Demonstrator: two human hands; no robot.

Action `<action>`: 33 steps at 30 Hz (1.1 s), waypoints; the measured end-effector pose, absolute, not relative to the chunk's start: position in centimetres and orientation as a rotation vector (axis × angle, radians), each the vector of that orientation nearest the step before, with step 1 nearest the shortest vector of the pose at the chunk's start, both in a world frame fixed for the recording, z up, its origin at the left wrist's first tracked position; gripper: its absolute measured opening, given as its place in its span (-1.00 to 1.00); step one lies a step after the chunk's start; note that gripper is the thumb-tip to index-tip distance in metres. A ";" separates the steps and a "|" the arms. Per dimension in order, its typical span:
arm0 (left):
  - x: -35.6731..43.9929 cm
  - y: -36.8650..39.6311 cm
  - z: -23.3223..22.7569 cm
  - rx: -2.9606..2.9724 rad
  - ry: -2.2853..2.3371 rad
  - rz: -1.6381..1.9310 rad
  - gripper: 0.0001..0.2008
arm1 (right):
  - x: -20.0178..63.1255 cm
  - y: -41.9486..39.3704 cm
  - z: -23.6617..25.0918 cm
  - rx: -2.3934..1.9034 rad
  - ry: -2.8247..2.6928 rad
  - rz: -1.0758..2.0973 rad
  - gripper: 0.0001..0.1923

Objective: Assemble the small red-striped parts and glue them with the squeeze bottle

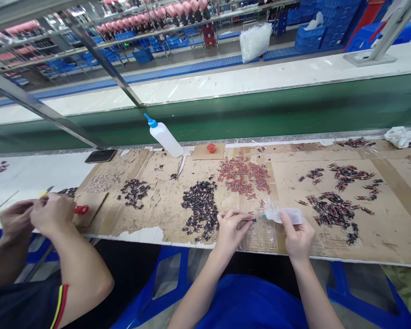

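My right hand (299, 238) is wrapped round a small translucent squeeze bottle (295, 213), tilted on its side with its thin blue nozzle (264, 215) pointing left. The nozzle tip is close to a small dark part (254, 220) pinched in the fingertips of my left hand (231, 228). Whether tip and part touch is too small to tell. Beside my left hand lies a heap of small black parts (200, 208). Red parts with metal ends (241, 176) are spread just beyond both hands. To the right sit piles of joined black-and-red pieces (332, 210).
A larger white bottle with a blue nozzle (166, 139) leans at the back, near a red cap (211, 148) and a phone (101, 156). At left, a co-worker's hands (51, 212) work over the cardboard-covered bench (171, 201). A green partition (226, 112) runs behind.
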State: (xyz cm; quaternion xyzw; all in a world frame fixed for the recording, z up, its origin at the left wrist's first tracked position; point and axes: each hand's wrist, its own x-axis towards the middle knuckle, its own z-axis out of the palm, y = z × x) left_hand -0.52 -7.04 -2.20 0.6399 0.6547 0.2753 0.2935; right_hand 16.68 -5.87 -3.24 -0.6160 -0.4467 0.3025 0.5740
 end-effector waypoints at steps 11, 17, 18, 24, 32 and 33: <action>-0.7 -2.5 -0.3 1.881 1.843 0.686 -0.90 | 19.0 -3.4 -3.4 -1.420 -0.890 0.678 -0.45; 0.3 -1.0 -1.4 1.908 1.924 0.528 -0.88 | 19.1 -2.9 -4.4 -1.395 -0.913 0.821 -0.34; 0.4 -1.1 -1.5 1.907 1.925 0.532 -0.87 | 19.1 -3.1 -4.3 -1.377 -0.916 0.819 -0.34; 0.4 -2.8 -1.1 1.898 1.781 0.704 -0.87 | 18.3 -6.2 -2.3 -1.328 -0.986 0.133 -0.44; 1.0 -5.9 -1.5 2.001 1.546 0.912 -0.86 | 14.4 -7.5 -2.6 -1.329 -1.094 1.005 -0.65; 0.9 -6.1 -1.6 2.006 1.543 0.918 -0.86 | 14.2 -7.2 -2.8 -1.312 -1.077 1.076 -0.65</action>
